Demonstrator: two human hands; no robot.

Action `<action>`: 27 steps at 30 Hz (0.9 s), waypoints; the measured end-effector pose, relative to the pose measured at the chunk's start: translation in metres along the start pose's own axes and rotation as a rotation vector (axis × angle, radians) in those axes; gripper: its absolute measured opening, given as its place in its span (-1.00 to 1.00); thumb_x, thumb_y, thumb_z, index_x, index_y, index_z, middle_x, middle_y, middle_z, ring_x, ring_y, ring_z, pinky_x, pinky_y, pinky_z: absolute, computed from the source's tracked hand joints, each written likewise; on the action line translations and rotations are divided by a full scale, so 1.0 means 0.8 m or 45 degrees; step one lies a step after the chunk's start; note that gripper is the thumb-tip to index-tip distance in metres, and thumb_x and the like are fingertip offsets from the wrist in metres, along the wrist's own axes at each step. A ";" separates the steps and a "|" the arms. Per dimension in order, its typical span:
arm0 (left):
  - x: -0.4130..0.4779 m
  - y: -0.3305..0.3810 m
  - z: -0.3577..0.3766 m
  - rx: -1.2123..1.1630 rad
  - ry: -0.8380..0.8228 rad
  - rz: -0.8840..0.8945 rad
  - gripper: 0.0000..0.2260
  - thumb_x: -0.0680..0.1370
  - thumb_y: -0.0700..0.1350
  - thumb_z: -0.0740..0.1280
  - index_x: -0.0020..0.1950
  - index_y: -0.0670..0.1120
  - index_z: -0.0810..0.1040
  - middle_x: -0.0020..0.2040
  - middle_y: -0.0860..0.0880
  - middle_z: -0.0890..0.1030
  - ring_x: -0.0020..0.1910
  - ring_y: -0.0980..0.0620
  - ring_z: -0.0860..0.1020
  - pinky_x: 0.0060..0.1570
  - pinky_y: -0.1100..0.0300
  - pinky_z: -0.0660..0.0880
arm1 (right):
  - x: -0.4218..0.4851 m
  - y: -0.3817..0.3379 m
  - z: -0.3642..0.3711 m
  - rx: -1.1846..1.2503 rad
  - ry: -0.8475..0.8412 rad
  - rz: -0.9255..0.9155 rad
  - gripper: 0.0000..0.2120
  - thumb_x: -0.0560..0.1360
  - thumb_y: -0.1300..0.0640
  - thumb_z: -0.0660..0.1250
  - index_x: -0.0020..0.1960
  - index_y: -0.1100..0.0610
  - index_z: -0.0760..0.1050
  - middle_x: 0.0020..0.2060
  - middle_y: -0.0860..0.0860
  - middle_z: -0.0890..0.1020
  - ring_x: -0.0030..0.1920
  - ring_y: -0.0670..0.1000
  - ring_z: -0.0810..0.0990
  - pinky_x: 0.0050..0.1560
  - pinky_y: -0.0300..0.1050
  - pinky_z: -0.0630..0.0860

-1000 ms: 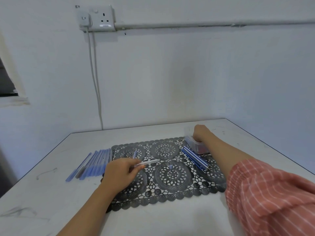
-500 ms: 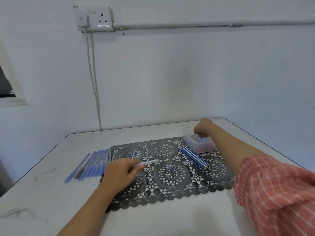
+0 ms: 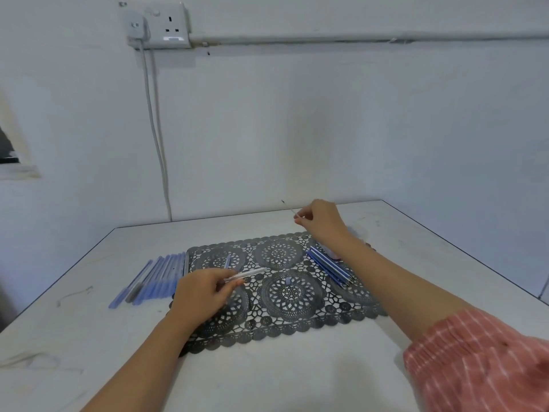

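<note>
On the white table [image 3: 267,379], over the black lace placemat [image 3: 297,325]: left hand [image 3: 202,292] low on the mat's left part, fingers curled and clamped on a clear pen barrel [image 3: 248,273] pointing right; right hand [image 3: 322,223] raised at the mat's far edge, thumb and fingertips pinched on a thin ink refill [image 3: 289,209], tip up and leftward. Judged step: refill fetched, not yet inserted. Next, bring both parts together, align the refill with the barrel's open end, and feed in straight without bending.
</note>
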State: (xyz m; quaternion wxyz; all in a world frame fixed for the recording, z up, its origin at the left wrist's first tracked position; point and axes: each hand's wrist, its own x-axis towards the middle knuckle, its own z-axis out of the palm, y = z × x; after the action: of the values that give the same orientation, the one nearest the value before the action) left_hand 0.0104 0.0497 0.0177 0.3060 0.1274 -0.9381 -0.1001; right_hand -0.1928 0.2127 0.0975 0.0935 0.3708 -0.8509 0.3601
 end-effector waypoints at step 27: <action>0.001 0.007 -0.007 0.019 0.031 -0.088 -0.76 0.52 0.13 0.30 0.09 0.09 0.63 -0.43 0.09 0.58 -0.46 0.21 0.45 -0.44 0.29 0.39 | -0.084 0.008 0.032 -0.393 -0.291 -0.619 -0.30 0.42 0.41 0.26 0.36 -0.24 0.32 -0.02 -0.04 0.54 -0.13 -0.03 0.49 -0.22 -0.24 0.33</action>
State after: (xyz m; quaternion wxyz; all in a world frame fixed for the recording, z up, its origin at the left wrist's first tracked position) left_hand 0.0125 0.0542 0.0240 0.3129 0.1634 -0.9300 -0.1021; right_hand -0.1470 0.2364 0.0465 0.1360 0.5831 -0.7869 0.1495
